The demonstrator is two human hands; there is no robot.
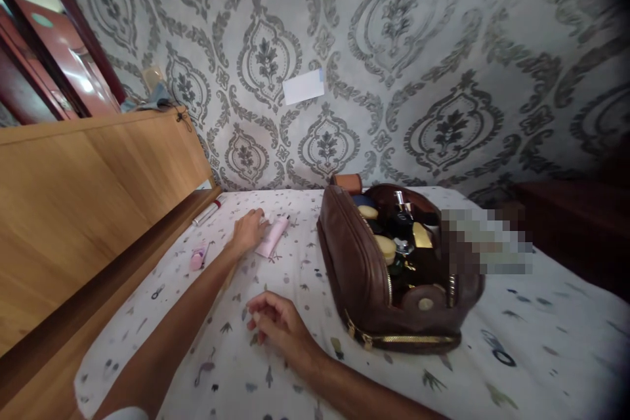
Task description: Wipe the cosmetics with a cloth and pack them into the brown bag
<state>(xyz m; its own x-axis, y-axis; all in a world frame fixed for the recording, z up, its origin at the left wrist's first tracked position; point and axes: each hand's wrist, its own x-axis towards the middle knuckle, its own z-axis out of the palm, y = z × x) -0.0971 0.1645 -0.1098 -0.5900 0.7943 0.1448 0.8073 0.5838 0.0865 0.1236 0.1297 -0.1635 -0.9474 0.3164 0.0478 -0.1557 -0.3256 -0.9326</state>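
Observation:
My left hand reaches far over the bed sheet, fingers stretched and a little bent, at the left edge of a pink squeeze tube that lies flat. Whether the fingertips touch the tube is hard to see. Closer to me, my right hand hovers with fingers loosely curled and apart, nothing visible in them. To its right stands a brown leather toiletry bag, unzipped and gaping. Inside are a dark bottle with a silver top, cream-coloured round lids and a gold item.
A small pink item and a silver tube with a red end lie left of my left arm. Behind the bag is an orange-brown cylinder. A wooden bed board bounds the left; patterned wall rises behind.

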